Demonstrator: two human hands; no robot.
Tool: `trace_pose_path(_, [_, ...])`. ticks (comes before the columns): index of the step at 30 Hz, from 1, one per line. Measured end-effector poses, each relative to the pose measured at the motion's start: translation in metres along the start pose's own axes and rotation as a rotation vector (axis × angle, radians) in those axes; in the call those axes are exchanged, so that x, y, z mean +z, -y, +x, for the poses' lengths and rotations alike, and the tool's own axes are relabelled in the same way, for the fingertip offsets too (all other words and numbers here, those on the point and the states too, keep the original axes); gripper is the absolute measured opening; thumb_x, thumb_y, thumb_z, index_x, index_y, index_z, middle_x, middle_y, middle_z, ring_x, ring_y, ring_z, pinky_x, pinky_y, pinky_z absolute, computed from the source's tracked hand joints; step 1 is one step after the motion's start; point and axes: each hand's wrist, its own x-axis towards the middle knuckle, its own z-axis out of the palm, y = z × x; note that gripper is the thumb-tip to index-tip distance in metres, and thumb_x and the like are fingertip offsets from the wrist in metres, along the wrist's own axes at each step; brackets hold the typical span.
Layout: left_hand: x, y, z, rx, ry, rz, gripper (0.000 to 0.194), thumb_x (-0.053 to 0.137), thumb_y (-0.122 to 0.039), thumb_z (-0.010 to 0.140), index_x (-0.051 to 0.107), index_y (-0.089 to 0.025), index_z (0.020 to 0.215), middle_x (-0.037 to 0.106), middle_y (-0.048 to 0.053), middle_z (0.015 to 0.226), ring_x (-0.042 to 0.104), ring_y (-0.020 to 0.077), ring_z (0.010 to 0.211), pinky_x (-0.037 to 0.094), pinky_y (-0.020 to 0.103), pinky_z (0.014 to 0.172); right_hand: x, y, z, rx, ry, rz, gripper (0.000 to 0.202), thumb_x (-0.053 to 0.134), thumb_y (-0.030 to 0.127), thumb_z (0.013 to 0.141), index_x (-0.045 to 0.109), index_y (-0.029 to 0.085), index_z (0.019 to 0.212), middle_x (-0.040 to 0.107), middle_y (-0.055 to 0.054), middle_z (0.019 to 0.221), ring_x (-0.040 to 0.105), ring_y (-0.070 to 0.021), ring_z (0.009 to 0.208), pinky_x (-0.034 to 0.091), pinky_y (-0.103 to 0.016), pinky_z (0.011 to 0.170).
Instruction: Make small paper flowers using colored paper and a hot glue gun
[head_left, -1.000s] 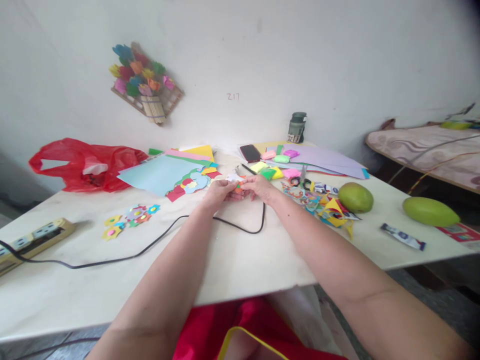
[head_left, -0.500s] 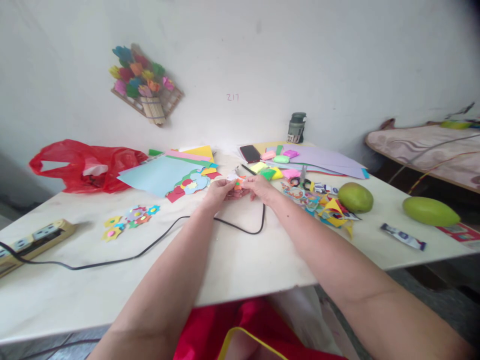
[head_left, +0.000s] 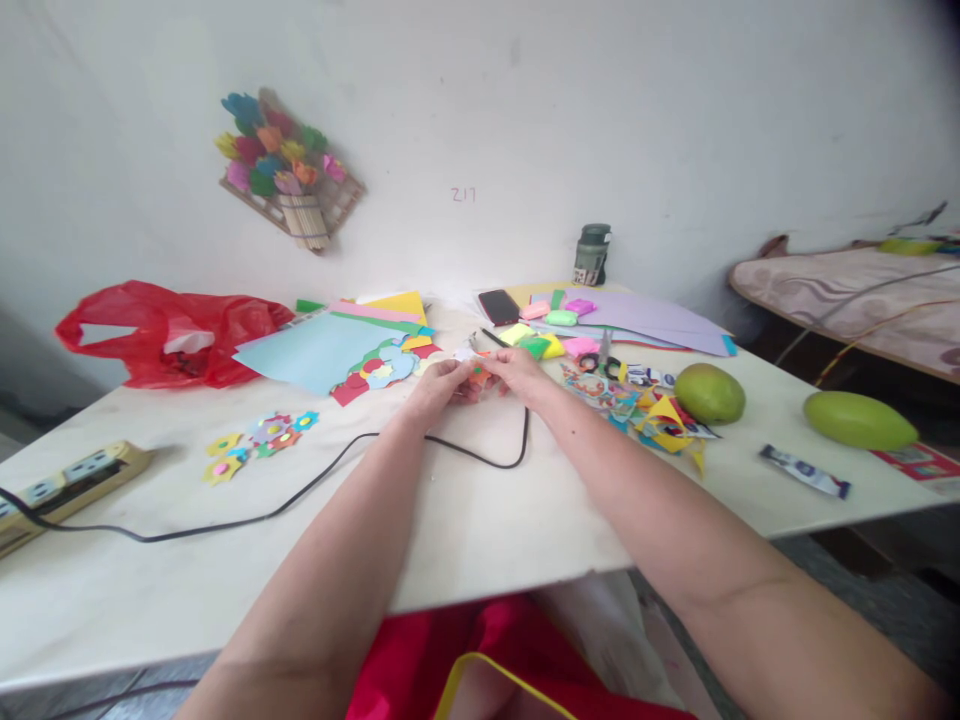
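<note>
Between my two hands, over the middle of the table, is a small orange paper flower (head_left: 478, 373) with a green centre. My left hand (head_left: 439, 390) pinches its left side between thumb and fingers. From the other side my right hand (head_left: 520, 377) grips its right edge, fingers curled. The fingertips cover part of the flower. Just beyond the hands lie packs of soft clay (head_left: 534, 347) in green and yellow and a black pen-like stick (head_left: 494, 339). Several finished paper flowers (head_left: 274, 430) rest on the table to the left, with cut paper shapes (head_left: 382, 366) nearer.
A black cable (head_left: 330, 470) runs across the table from a power strip (head_left: 94, 480). At left stands a red plastic bag (head_left: 217, 335). On the right are scissors (head_left: 604, 350), paper scraps (head_left: 660, 415), two green mangoes (head_left: 710, 393) and a glue tube (head_left: 805, 472). A phone (head_left: 499, 307) lies behind.
The orange flower has tilted a little and shows more of its face between my fingers. Both hands stay in nearly the same place.
</note>
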Motion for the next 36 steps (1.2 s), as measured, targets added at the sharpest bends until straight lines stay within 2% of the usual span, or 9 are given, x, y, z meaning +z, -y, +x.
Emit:
trace_pose_path(4, [-0.002, 0.001, 0.000, 0.037, 0.028, -0.008, 0.027, 0.071, -0.034, 0.065, 0.055, -0.012, 0.068, 0.060, 0.001, 0.062, 0.055, 0.0090, 0.053, 0.048, 0.024, 0.058, 0.001, 0.003, -0.002, -0.001, -0.019, -0.008, 0.016, 0.060, 0.027, 0.076, 0.060, 0.013, 0.067, 0.061, -0.001, 0.057, 0.055, -0.0083, 0.050, 0.034, -0.016, 0.036])
trace_pose_path(10, [-0.005, 0.001, 0.001, 0.035, 0.031, -0.020, 0.026, 0.071, -0.032, 0.064, 0.056, -0.012, 0.067, 0.059, 0.001, 0.063, 0.055, 0.0089, 0.053, 0.048, 0.025, 0.059, -0.001, 0.004, -0.001, 0.019, 0.016, 0.046, 0.017, 0.060, 0.030, 0.076, 0.061, 0.014, 0.071, 0.063, -0.002, 0.059, 0.056, -0.0096, 0.051, 0.034, -0.016, 0.036])
trace_pose_path(14, [-0.005, 0.004, 0.002, 0.026, 0.030, 0.001, 0.026, 0.074, -0.031, 0.060, 0.056, -0.012, 0.065, 0.058, 0.000, 0.060, 0.055, 0.0089, 0.053, 0.048, 0.026, 0.060, -0.001, -0.001, 0.002, 0.003, 0.024, 0.005, 0.019, 0.063, 0.032, 0.073, 0.061, 0.014, 0.070, 0.062, -0.001, 0.058, 0.054, -0.0082, 0.050, 0.034, -0.015, 0.036])
trace_pose_path(19, [-0.004, 0.004, 0.002, 0.018, 0.055, 0.004, 0.028, 0.073, -0.036, 0.062, 0.057, -0.012, 0.065, 0.059, 0.001, 0.061, 0.056, 0.0102, 0.055, 0.048, 0.027, 0.063, 0.000, -0.005, 0.004, -0.032, -0.023, -0.050, 0.016, 0.063, 0.027, 0.072, 0.059, 0.015, 0.063, 0.057, 0.001, 0.054, 0.048, -0.0069, 0.046, 0.033, -0.016, 0.035])
trace_pose_path(27, [-0.005, 0.003, 0.002, 0.034, 0.022, 0.027, 0.033, 0.068, -0.042, 0.066, 0.054, -0.012, 0.065, 0.058, 0.001, 0.062, 0.055, 0.0091, 0.053, 0.047, 0.024, 0.058, 0.000, -0.003, 0.004, -0.020, 0.011, -0.027, 0.014, 0.055, 0.019, 0.075, 0.056, 0.015, 0.062, 0.057, 0.001, 0.056, 0.052, -0.0089, 0.053, 0.035, -0.016, 0.037])
trace_pose_path(32, [-0.005, 0.001, 0.001, 0.047, -0.008, 0.037, 0.033, 0.067, -0.042, 0.066, 0.051, -0.013, 0.066, 0.058, 0.000, 0.061, 0.055, 0.0097, 0.053, 0.048, 0.026, 0.059, -0.005, -0.003, 0.005, 0.010, 0.086, 0.029, 0.011, 0.057, 0.023, 0.076, 0.059, 0.015, 0.069, 0.062, -0.001, 0.063, 0.055, -0.0089, 0.056, 0.037, -0.015, 0.038])
trace_pose_path(36, [-0.004, 0.000, 0.000, 0.047, -0.004, 0.058, 0.035, 0.067, -0.044, 0.066, 0.050, -0.014, 0.064, 0.056, 0.000, 0.058, 0.055, 0.0097, 0.051, 0.048, 0.026, 0.059, -0.005, -0.003, 0.004, 0.016, 0.108, 0.030, 0.021, 0.058, 0.036, 0.076, 0.061, 0.015, 0.076, 0.063, -0.002, 0.066, 0.056, -0.0087, 0.054, 0.035, -0.015, 0.035])
